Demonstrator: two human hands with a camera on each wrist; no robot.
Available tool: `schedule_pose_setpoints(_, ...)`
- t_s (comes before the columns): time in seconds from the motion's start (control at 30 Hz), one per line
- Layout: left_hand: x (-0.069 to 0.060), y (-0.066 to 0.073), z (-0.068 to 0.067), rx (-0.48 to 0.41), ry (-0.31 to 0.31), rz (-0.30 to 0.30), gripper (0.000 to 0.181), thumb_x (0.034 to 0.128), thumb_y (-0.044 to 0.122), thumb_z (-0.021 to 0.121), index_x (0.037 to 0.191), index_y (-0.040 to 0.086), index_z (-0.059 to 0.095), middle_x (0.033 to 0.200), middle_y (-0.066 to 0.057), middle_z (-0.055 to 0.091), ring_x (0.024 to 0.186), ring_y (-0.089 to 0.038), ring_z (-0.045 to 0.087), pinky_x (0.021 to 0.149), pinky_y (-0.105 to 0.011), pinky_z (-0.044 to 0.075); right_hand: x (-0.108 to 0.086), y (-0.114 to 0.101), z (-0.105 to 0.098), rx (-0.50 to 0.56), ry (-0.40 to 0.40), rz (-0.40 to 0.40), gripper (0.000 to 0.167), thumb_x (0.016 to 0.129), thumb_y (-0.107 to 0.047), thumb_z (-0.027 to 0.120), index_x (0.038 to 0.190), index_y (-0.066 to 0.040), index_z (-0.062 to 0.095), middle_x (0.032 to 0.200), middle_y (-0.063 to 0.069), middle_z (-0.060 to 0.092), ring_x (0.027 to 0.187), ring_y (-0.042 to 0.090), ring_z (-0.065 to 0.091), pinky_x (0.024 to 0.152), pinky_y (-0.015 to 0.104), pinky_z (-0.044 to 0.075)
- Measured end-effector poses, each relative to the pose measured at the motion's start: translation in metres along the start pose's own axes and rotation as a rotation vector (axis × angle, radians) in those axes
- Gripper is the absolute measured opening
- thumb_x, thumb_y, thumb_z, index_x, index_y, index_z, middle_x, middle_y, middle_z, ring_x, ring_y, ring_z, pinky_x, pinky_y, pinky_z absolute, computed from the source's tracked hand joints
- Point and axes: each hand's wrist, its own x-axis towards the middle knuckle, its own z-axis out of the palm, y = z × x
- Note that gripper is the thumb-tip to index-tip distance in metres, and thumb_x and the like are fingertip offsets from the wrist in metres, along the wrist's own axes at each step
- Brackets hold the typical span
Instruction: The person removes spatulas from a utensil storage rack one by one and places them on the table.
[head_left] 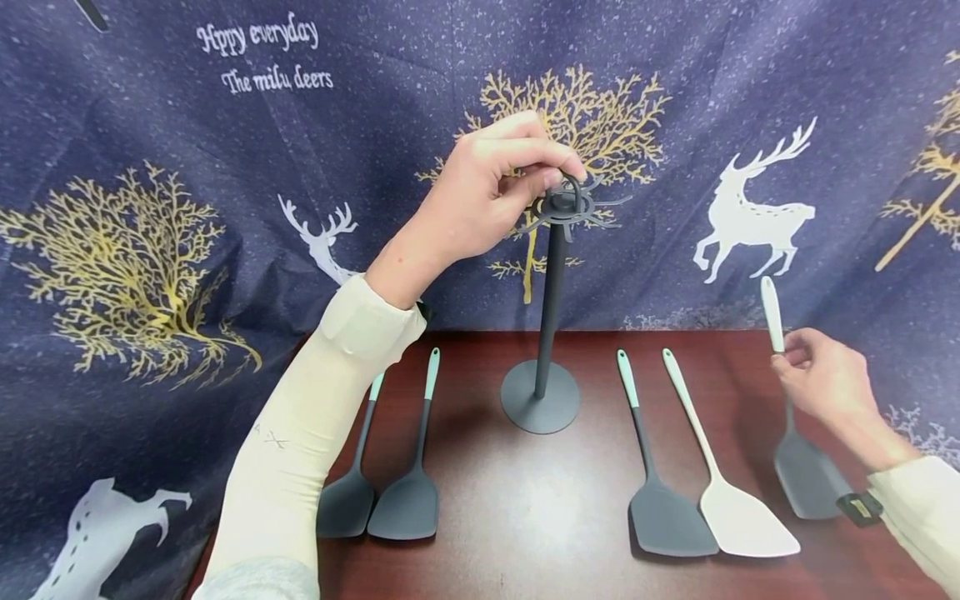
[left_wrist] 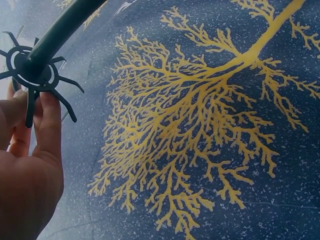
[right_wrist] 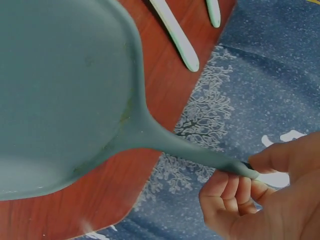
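A dark grey utensil stand [head_left: 551, 308] with a round base and a ring of hooks [left_wrist: 37, 70] stands upright at the table's middle back. At its top, my left hand [head_left: 487, 179] pinches the loop above the hooks between thumb and fingers. On the right, my right hand [head_left: 828, 379] grips a grey spatula [head_left: 810, 475] by the lower part of its pale handle, head downward. In the right wrist view the grey spatula head [right_wrist: 65, 95] fills the left side, and the fingers and thumb pinch where the neck meets the handle.
Right of the stand lie a grey spatula [head_left: 667, 517] with a mint handle and a white spatula [head_left: 742, 517]. Two more grey spatulas, one [head_left: 408, 504] fully visible and one [head_left: 348, 504] partly behind the left sleeve, lie leftward. A dark blue printed cloth [head_left: 420, 75] hangs behind the table.
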Motion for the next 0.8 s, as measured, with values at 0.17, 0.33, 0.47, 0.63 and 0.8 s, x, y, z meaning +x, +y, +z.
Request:
schedule_pose_setpoints(0.17, 0.0, 0.0, 0.0, -0.005, 0.0, 0.002, 0.015, 0.1023, 0.006, 0.069, 0.108, 0.01, 0.083, 0.09, -0.004, 0.058, 0.075, -0.01, 0.046, 0.065, -0.027, 0.041, 0.0, 0.005, 0.005, -0.032, -0.032, -0.004, 0.024, 0.091, -0.012, 0.068, 0.109, 0.005, 0.066, 0.094, 0.025, 0.076, 0.067, 0.008, 0.064, 0.064, 0.032, 0.044)
schedule_pose_setpoints(0.33, 0.0, 0.0, 0.0, -0.009, 0.0, 0.001, 0.015, 0.1021, 0.005, 0.069, 0.108, 0.01, 0.083, 0.089, -0.004, 0.058, 0.075, -0.011, 0.046, 0.066, -0.027, 0.041, -0.002, 0.01, 0.011, -0.053, -0.053, -0.028, 0.023, 0.091, -0.009, 0.067, 0.107, 0.007, 0.064, 0.091, 0.026, 0.075, 0.087, 0.053, 0.068, 0.07, 0.05, 0.048)
schedule_pose_setpoints(0.47, 0.0, 0.0, 0.0, -0.006, 0.0, -0.003, 0.015, 0.1021, 0.006, 0.069, 0.107, 0.01, 0.083, 0.089, -0.004, 0.057, 0.075, -0.011, 0.045, 0.065, -0.027, 0.04, -0.004, 0.014, 0.016, -0.062, -0.078, -0.023, 0.022, 0.091, -0.008, 0.068, 0.105, 0.008, 0.064, 0.09, 0.027, 0.074, 0.09, 0.057, 0.067, 0.073, 0.058, 0.049)
schedule_pose_setpoints(0.63, 0.0, 0.0, 0.0, -0.001, -0.005, -0.006, 0.016, 0.1027, 0.006, 0.068, 0.108, 0.01, 0.083, 0.09, -0.004, 0.057, 0.074, -0.011, 0.045, 0.064, -0.027, 0.04, -0.004, 0.018, 0.02, -0.061, -0.107, -0.026, 0.019, 0.09, -0.007, 0.069, 0.102, 0.007, 0.064, 0.087, 0.026, 0.074, 0.088, 0.059, 0.066, 0.074, 0.064, 0.048)
schedule_pose_setpoints(0.8, 0.0, 0.0, -0.001, 0.005, -0.01, -0.005, 0.016, 0.1033, 0.007, 0.068, 0.109, 0.01, 0.083, 0.091, -0.004, 0.058, 0.074, -0.01, 0.045, 0.064, -0.027, 0.04, -0.005, 0.021, 0.025, -0.058, -0.103, -0.068, 0.016, 0.087, -0.005, 0.071, 0.095, 0.007, 0.064, 0.079, 0.022, 0.073, 0.077, 0.051, 0.068, 0.07, 0.062, 0.048)
